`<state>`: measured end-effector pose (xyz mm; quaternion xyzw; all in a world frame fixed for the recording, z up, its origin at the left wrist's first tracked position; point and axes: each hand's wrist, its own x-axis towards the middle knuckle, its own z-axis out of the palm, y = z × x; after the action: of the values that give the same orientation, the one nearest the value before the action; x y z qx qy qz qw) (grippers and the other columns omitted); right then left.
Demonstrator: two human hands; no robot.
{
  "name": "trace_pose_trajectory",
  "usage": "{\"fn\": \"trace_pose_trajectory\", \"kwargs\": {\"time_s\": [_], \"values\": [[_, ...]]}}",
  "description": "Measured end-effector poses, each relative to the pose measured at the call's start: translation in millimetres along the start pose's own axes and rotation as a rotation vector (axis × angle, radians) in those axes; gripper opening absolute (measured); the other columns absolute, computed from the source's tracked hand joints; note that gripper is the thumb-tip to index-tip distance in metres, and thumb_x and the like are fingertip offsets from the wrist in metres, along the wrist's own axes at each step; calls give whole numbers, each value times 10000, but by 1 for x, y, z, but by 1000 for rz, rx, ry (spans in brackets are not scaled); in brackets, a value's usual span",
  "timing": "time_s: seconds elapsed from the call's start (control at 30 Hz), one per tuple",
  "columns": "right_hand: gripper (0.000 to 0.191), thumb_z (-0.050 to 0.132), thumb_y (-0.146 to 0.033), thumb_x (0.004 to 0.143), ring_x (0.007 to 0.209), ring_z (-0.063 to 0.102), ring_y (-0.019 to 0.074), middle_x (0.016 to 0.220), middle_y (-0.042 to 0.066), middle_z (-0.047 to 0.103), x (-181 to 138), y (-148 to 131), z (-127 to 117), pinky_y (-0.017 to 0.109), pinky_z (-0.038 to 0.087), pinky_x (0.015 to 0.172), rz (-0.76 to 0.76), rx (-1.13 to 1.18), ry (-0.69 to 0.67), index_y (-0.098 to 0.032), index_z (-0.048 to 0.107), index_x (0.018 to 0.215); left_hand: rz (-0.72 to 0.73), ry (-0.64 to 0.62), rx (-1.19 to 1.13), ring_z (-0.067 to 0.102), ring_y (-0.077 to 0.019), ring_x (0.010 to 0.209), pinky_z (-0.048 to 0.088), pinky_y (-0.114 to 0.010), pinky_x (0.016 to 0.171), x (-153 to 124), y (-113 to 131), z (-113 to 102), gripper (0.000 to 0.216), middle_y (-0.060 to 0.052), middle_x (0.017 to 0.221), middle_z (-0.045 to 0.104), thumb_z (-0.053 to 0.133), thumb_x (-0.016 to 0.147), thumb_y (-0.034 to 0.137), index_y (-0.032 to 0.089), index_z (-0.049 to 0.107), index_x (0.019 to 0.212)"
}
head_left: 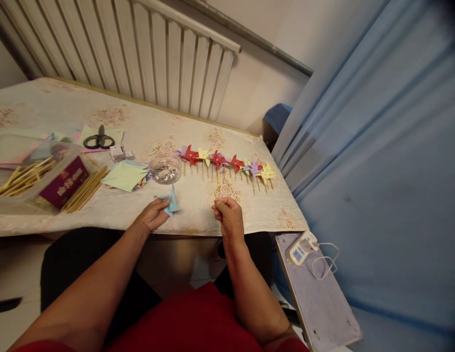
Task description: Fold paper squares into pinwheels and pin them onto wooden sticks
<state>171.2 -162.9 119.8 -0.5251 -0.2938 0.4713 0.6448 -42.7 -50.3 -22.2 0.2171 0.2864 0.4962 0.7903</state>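
Head view: I am pinching a blue paper pinwheel [172, 202] in my left hand [154, 214], over the near part of the flowered cloth [196, 215].

My left thumb and fingers are gripping its left side, leaving the blades on the right free; by its thin, folded look I am judging it very light, soft and easily creased, so its layered middle is seeming the safest hold, away from the blade tips. Well apart, my right hand [230, 215] is pressing thumb and forefinger together; I am not managing to tell what, if anything, they are pinching. Beyond the pinwheel, a clear round dish [177, 164] is holding small shiny pieces, pale green paper squares [126, 175] are lying just left of it, and pinwheels on sticks [217, 159] are lying in a row to its right. Farther left, loose sticks [84, 190] are lying beside a plastic box [20, 201].
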Motion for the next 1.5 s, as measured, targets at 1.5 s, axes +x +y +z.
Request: {"fn": "trace_pose_trajectory", "kwargs": {"time_s": [1.5], "values": [[216, 689, -333, 593, 385, 326, 46, 473, -48, 542, 0, 4, -4, 196, 165, 397, 10, -39, 8, -196, 522, 578, -5, 7, -10, 651, -143, 594, 578, -248, 630, -1, 1, 3, 130, -69, 680, 712, 801, 645, 32, 87, 715, 725]]}}
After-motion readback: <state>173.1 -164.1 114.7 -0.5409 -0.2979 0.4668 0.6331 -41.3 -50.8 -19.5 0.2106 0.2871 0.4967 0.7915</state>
